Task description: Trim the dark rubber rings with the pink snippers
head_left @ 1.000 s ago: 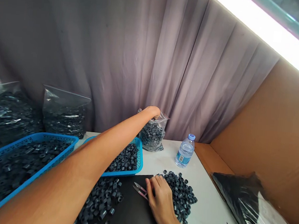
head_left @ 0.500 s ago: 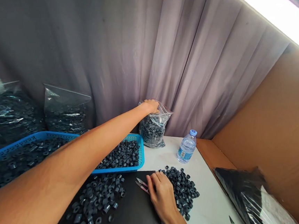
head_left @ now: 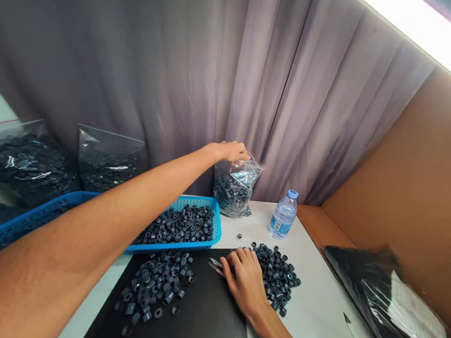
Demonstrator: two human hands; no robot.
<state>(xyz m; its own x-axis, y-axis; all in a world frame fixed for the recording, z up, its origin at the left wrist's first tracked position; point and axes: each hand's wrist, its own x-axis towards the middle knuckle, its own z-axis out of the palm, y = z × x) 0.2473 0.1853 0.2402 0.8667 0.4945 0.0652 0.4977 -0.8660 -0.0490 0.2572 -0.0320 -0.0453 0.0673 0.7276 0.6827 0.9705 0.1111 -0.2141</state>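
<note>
Though one grey curtain (head_left: pixel 178 80) fills everything beyond the hands, the work sits lower. One brown cardboard box (head_left: pixel 406 179) stands to the right of the right hand (head_left: pixel 245 278), with one black sack (head_left: pixel 380 293) lying in it. Well to the left of the outstretched left forearm lean two large clear bags (head_left: pixel 106 158), both full of dark rings. In front of them lie two blue baskets, the farther basket (head_left: pixel 2 231) out to the left and the nearer basket (head_left: pixel 216 226) just under that forearm. One black mat (head_left: pixel 204 319) lies beneath and to the left of the right hand. The left hand (head_left: pixel 230 151), reached far out, is clenched on the top of the small clear bag (head_left: pixel 235 188). That bag stands at the back of the white table (head_left: pixel 315 313) against the curtain, and only one of its size shows. I judge it soft and slack in the film yet heavy for its size, with the rings slumped low. The bunched top is therefore the place to grip, firmly, since the film looks slick, and a palm under the belly would spare the seam. One water bottle (head_left: pixel 283 216) stands just right of that bag. Two loose heaps of rings flank the right hand, the mat heap (head_left: pixel 160 284) to its left and the table heap (head_left: pixel 279 273) touching its right side, each too many to count. The right hand lies flat and released, palm down, its fingertips just beside one pair of snips (head_left: pixel 215 265). One stray ring (head_left: pixel 239 236) sits just beyond them.
</note>
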